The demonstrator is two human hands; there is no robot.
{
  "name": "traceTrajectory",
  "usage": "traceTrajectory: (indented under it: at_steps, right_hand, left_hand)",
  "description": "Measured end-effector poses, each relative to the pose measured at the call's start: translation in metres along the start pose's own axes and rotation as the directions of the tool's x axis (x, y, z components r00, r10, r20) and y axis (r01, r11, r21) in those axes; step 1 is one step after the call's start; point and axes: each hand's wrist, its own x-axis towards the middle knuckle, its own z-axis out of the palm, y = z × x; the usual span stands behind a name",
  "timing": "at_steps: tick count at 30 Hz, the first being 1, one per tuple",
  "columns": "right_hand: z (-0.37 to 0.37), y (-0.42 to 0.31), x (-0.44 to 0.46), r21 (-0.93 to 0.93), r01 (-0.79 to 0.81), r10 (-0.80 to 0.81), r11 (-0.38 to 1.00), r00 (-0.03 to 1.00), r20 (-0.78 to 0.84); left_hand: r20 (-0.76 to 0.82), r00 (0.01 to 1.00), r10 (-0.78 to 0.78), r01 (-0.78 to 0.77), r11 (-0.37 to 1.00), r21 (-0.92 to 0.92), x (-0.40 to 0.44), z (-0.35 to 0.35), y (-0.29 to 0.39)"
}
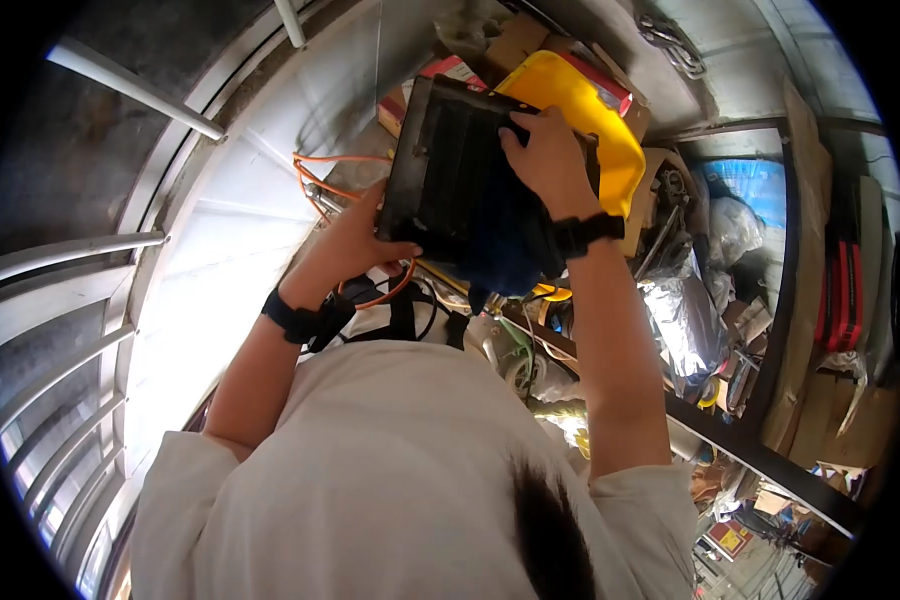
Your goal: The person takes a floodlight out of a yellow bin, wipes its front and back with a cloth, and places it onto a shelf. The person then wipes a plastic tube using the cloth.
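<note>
Crowded shelving [760, 465] stood rightward of both grips, the left hand [355, 240] and the right hand [550, 160], which clasped between them a black case [445, 150], apparently already lifted and not yet set down.

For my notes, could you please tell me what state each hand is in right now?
Left hand: holding the black box by a corner.
Right hand: on the box's upper part; whether it grips anything cannot be told.
</note>
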Motion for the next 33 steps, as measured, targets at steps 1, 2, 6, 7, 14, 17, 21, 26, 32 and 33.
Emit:
traceTrajectory:
  at_steps: [1,2,6,7,14,17,21,26,32,33]
  right_hand:
    - [-0.004,-0.006,-0.011,-0.032,0.014,-0.013,0.999,0.999,0.029]
    - [-0.004,-0.008,-0.021,-0.041,0.007,-0.005,0.999,0.999,0.051]
    - [-0.006,-0.014,-0.039,-0.010,-0.008,0.009,1.000,0.999,0.047]
    - [-0.004,-0.010,-0.036,0.013,-0.005,0.004,1.000,1.000,0.014]
    - [-0.005,-0.023,-0.041,-0.040,0.001,-0.004,0.999,0.998,-0.070]
    - [-0.011,-0.035,-0.061,-0.015,-0.083,0.084,0.996,0.995,0.051]
    - [-0.026,-0.054,-0.096,-0.019,-0.086,0.088,0.996,0.978,0.188]
    - [-0.046,-0.067,-0.133,0.032,-0.095,0.081,0.995,0.949,0.305]
    - [-0.077,-0.048,-0.137,0.192,-0.134,0.070,0.972,0.949,0.308]
    - [-0.085,-0.046,-0.123,0.183,-0.142,0.103,0.973,0.973,0.205]
  left_hand:
    - [0.010,1.000,-0.002,0.003,1.000,-0.006,-0.001,0.001,-0.001]
    - [0.013,1.000,-0.007,0.008,1.000,-0.017,-0.004,0.003,0.000]
    - [-0.014,1.000,0.002,-0.003,0.999,-0.043,-0.005,0.004,0.004]
    - [-0.022,1.000,-0.002,0.001,0.999,-0.045,-0.005,0.005,0.002]
    - [-0.037,0.999,-0.002,0.001,1.000,-0.023,0.000,0.003,-0.003]
    - [-0.044,0.999,-0.001,0.000,1.000,-0.008,0.000,0.006,-0.005]
    - [-0.044,0.999,0.015,-0.016,1.000,-0.009,-0.001,0.005,-0.006]
    - [-0.054,0.998,0.009,-0.010,1.000,-0.017,-0.001,0.004,-0.007]
    - [-0.036,0.999,-0.005,0.005,1.000,0.008,0.003,0.002,-0.010]
    - [-0.036,0.999,-0.007,0.008,1.000,0.001,0.001,0.003,-0.007]
